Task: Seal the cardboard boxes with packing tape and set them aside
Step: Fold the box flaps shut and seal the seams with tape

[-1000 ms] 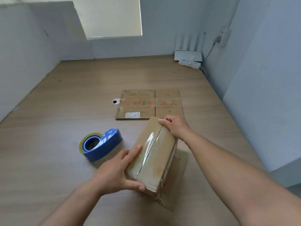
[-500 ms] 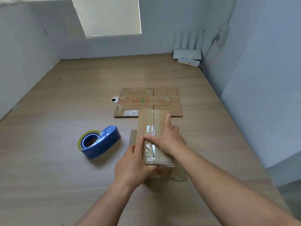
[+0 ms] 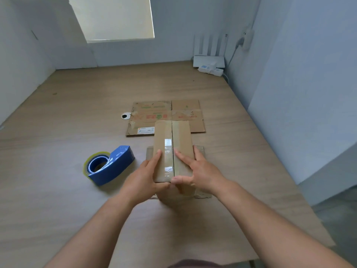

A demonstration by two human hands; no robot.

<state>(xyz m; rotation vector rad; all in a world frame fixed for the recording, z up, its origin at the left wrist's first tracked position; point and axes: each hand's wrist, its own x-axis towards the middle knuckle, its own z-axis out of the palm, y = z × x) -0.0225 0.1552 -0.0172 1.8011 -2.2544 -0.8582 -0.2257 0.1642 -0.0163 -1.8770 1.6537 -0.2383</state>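
Through the head camera I look down on a wooden table (image 3: 58, 200). A closed cardboard box (image 3: 181, 136) stands near the middle of it, just in front of me, with its long side running away from me. A strip of clear tape (image 3: 167, 142) runs along the top beside the centre seam and shines in the light. The box rests on a flat piece of cardboard (image 3: 201, 149), whose edges stick out to the left, to the right and at the near side.

Both hands lie on the near half of the box. My left hand (image 3: 144, 176) has its fingers stretched out straight along the left edge of the top, with the thumb laid across the near end. My right hand (image 3: 199, 171) is spread flat: the index finger rests on the top just right of the seam, the thumb lies along the near edge, and the other fingers reach over the right side. Neither hand is curled round anything; they press on the box from either side of the seam, and the thumbs almost meet.

To the left of the box, apart from it, sits a blue tape dispenser (image 3: 114, 165) with a roll in it. Beyond the box lies a flattened carton (image 3: 150, 117) with green and red print, and a round cable hole (image 3: 126, 116) sits at its left edge. In the far right corner stand a white router (image 3: 209, 60) and a power strip (image 3: 211, 71).
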